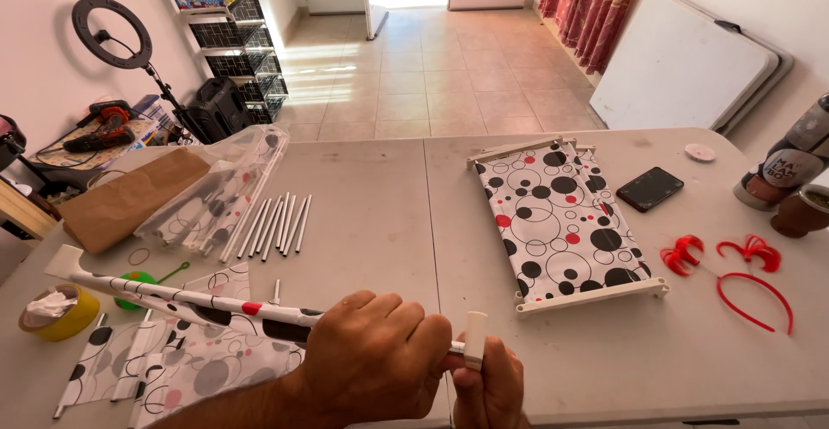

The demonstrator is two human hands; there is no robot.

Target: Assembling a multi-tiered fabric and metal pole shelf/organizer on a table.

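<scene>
The left hand [380,355] is closed in a fist around a white rod [186,298] sleeved in dotted fabric, which runs from the hand out to its left and slightly away, ending in a white end cap [65,262]. The right hand [488,390] sits just right of the left hand, low in the picture, and pinches a white plastic connector [475,339] against the near end of the rod, thumb and fingers narrow around it. Under the left forearm lie flat pieces of dotted fabric [186,364] on the counter [380,222]. Beyond the left hand lies a row of loose white rods [276,224] beside a clear plastic bag [216,191]. Beyond the right hand and to its right lies a finished fabric panel [561,222] in a white frame, with a dark phone [649,189] and red plastic pieces [725,265] further right.
</scene>
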